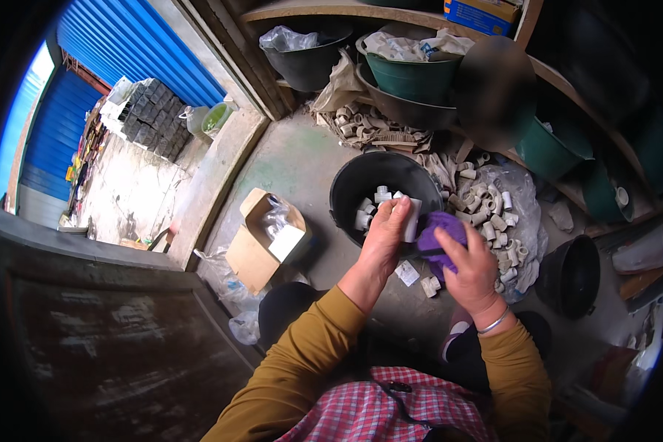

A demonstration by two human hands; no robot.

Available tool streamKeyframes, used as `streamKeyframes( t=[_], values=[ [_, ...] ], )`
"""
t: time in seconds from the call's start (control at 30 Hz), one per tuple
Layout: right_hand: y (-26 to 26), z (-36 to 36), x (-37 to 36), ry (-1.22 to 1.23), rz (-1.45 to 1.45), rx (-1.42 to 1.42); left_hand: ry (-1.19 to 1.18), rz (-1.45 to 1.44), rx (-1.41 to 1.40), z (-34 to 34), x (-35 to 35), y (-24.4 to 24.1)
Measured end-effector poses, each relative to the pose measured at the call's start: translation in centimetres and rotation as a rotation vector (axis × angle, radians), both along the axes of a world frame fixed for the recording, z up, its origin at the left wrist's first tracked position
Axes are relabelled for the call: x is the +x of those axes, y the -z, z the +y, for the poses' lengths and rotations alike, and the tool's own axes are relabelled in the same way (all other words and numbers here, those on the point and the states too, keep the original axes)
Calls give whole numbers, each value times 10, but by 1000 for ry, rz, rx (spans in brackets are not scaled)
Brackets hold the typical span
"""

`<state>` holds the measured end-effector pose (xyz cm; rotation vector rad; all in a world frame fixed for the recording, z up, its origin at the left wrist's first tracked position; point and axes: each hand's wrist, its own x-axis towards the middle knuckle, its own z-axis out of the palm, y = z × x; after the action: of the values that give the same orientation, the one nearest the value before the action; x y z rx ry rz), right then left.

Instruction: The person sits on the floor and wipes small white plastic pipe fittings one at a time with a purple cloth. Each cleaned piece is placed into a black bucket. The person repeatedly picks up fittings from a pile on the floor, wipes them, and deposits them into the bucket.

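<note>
Over the near right rim of a black bucket (345, 166), my left hand (384, 232) holds a white plastic pipe fitting (412, 221). Just to the right of it, my right hand (472, 271) grips a bunched purple cloth (443, 243), whose near edge lies close beside the fitting. Several white pipe fittings (383, 194) lie inside the bucket. On the floor below the hands are a small white label (406, 273) with writing and a single pale fitting (430, 286). To the right, a heap of dusty pipe fittings (489, 204) spreads on clear plastic sheeting (530, 237).
An opened cardboard box (252, 259) stands left of the bucket. More fittings (359, 122) lie beyond it. Shelves behind hold a green basin (411, 74) and a dark basin (309, 63). A black container (569, 276) stands at right; a doorway sill (226, 166) runs along the left.
</note>
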<state>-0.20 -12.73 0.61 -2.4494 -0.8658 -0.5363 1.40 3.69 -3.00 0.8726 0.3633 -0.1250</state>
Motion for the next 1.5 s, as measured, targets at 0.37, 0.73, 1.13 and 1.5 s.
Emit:
streamKeyframes(
  t=[0.37, 0.73, 1.13, 1.5],
  values=[
    [12, 16, -1, 131, 370, 309, -58, -180, 321, -31, -16, 11],
    [40, 10, -51, -1, 898, 198, -12, 178, 279, -21, 9, 77],
    [-53, -191, -7, 600, 458, 549, 54, 309, 303, -39, 41, 115],
    [-49, -200, -3, 585, 589, 401, 768, -363, 1859, -188, 150, 245]
  ],
)
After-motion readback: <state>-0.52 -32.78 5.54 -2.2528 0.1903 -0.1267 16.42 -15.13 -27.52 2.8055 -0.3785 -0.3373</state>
